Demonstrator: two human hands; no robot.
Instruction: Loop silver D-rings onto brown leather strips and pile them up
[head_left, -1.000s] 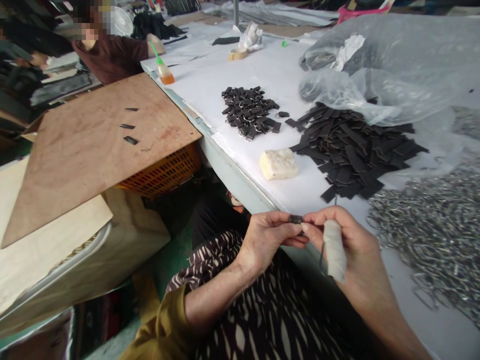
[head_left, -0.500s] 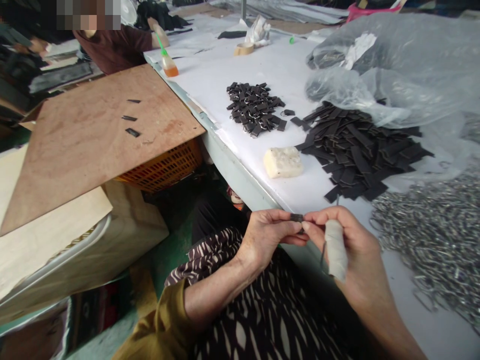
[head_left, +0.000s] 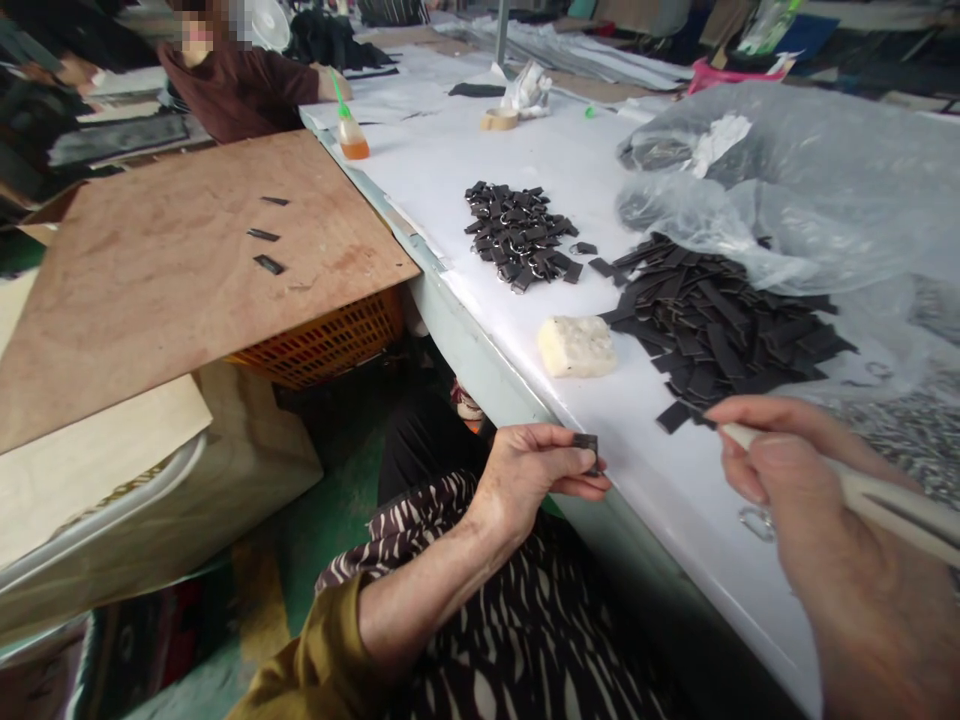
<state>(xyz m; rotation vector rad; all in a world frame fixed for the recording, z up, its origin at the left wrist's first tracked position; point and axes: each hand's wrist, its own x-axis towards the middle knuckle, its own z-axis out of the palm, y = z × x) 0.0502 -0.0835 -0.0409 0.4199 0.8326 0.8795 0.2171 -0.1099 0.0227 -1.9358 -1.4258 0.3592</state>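
Note:
My left hand (head_left: 525, 465) pinches a small dark strip (head_left: 586, 452) between thumb and fingers, just off the table's front edge. My right hand (head_left: 817, 500) is wrapped around a white-handled tool (head_left: 750, 437), whose tip reaches the near edge of a pile of black strips (head_left: 712, 320). Under those fingers a metal ring (head_left: 756, 523) shows; whether they hold it I cannot tell. To the left of the strips lies a heap of black tabs with metal rings (head_left: 521, 235). A pale yellowish block (head_left: 576, 347) sits between my left hand and the heap.
Metal rings (head_left: 900, 440) are piled beyond my right hand, near a clear plastic bag (head_left: 787, 190). A glue bottle (head_left: 351, 135) and tape roll (head_left: 499, 119) stand farther back. At left, a wooden board (head_left: 202, 260) bears several dark pieces; a co-worker (head_left: 232, 85) sits behind.
My right hand has left the strip at my left hand and moved right to the pile, turning its tool toward the strips. My left hand stays nearly in place with its strip.

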